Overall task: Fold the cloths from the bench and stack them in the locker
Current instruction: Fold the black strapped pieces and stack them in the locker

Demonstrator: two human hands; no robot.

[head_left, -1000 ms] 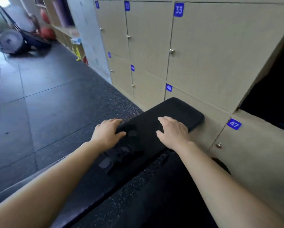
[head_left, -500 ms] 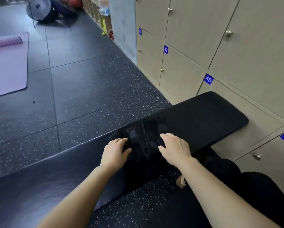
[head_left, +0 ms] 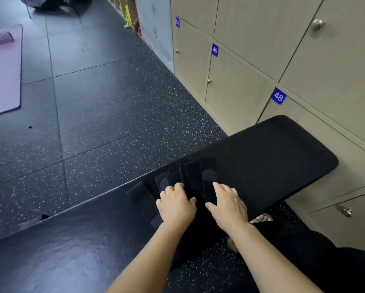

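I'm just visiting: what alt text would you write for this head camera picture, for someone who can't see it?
A person's left hand and right hand rest on dark cloths lying on a black padded bench. Beige numbered lockers stand to the right; a dark speckled floor and a purple mat lie to the left.

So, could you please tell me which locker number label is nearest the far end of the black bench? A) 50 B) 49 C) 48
C: the blue 48 label sits on the locker front just above the far end of the bench.
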